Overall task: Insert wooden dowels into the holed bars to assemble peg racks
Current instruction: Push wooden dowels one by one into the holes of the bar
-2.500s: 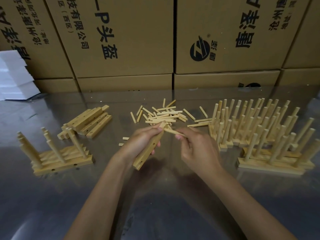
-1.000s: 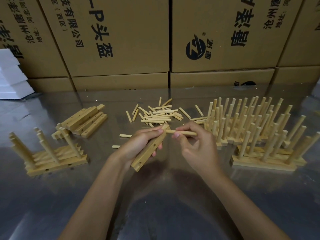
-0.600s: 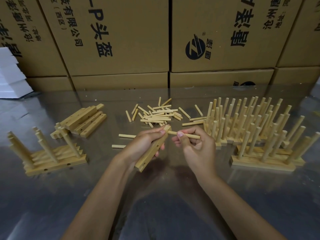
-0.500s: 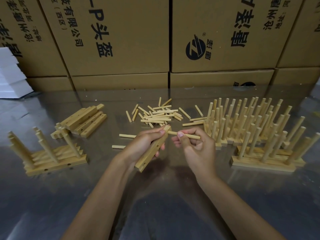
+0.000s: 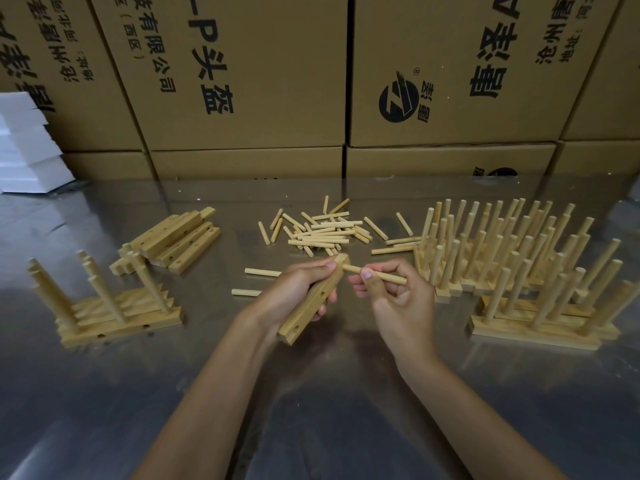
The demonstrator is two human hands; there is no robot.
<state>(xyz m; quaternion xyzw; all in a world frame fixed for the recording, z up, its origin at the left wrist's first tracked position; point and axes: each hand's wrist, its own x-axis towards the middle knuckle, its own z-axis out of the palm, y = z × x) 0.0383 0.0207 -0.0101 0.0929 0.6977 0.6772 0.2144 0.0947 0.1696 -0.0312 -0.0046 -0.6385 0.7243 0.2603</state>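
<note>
Surface: reflective steel table [image 5: 329, 427], cardboard cartons [image 5: 242, 81] behind.
Holed bar [image 5: 313, 301]: pale wood, square-edged, side holes visible; left hand [image 5: 294, 292] grips it, tilted, above table.
Dowel [image 5: 375, 274]: pale round stick, pinched by right hand [image 5: 398, 299]; tip at bar's far end.
Loose dowels [image 5: 325, 232]: heap just behind bar.

white foam stack [image 5: 24, 147] cropped left

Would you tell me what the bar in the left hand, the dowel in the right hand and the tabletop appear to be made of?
Bar: pale unfinished-looking wood, faint grain, drilled holes. Dowel: similar light wood, smooth and round. Tabletop: probably polished metal, grey and mirror-like, reflecting the cartons; a glossy laminate is possible.
</note>
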